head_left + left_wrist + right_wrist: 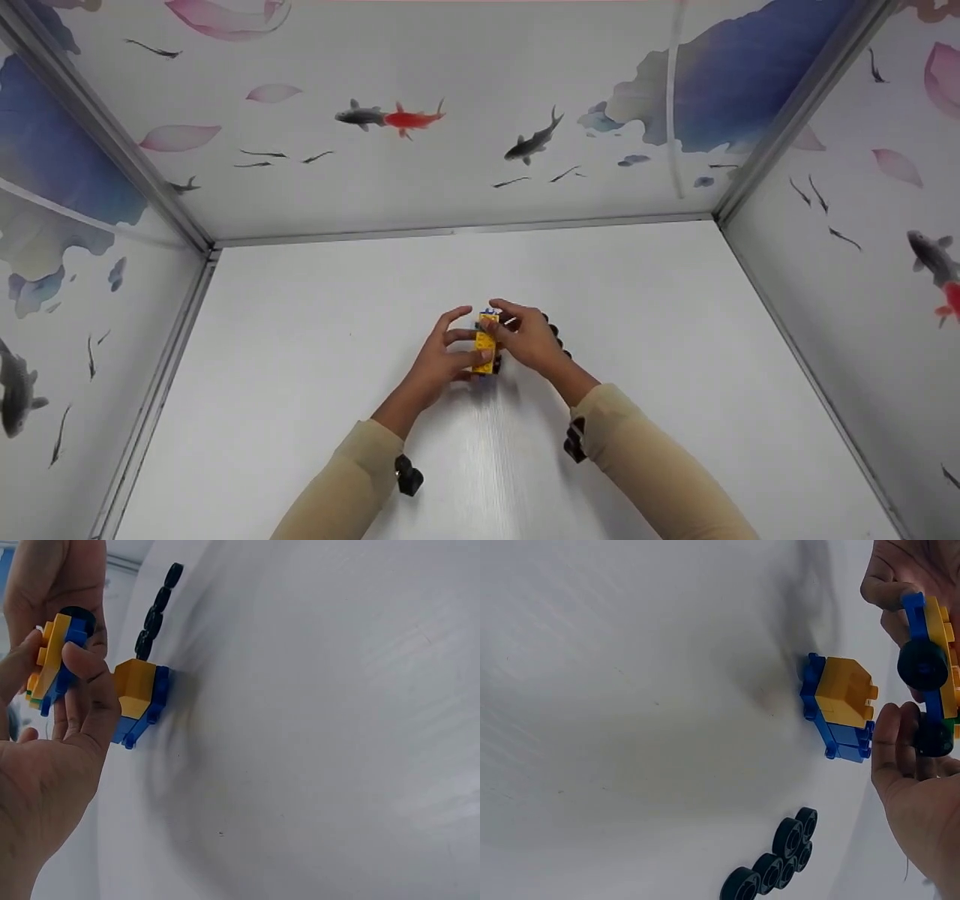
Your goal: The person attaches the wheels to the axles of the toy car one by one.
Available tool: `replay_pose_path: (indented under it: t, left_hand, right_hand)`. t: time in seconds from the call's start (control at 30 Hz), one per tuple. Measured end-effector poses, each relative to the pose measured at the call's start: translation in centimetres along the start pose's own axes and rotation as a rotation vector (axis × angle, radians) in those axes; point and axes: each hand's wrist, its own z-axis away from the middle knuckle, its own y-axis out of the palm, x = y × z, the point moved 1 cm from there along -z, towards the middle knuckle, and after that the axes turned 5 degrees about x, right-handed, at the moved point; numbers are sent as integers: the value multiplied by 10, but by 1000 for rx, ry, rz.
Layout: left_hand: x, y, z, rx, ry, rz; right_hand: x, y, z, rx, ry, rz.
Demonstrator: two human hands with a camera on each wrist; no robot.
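We grip a yellow-and-blue plastic-brick vehicle with left hand and right hand; round black wheels sit at its three o'clock.

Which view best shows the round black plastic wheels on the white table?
The right wrist view: the round black plastic wheels show ringed faces, though its edge clips one. The left wrist view shows narrow ovals; the head view, dark edges beside the right hand.

Tabletop: white, slight sheen, scattered dark specks. Directly on it: one yellow-and-blue block build; black wheels, apart from the build, bunched in two rows, nearest ones touching or nearly so.
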Motion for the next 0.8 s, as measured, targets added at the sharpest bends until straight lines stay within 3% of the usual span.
replay_pose_path:
  t: [0.37,0.8]
  left_hand:
    - [-1,-7,3,-47,13,4]
    - [-3,-15,-2,-174,-6,11]
  right_hand:
    - [-4,-7,4,28,-17,-133]
    - [-8,-14,8,55,-6,-158]
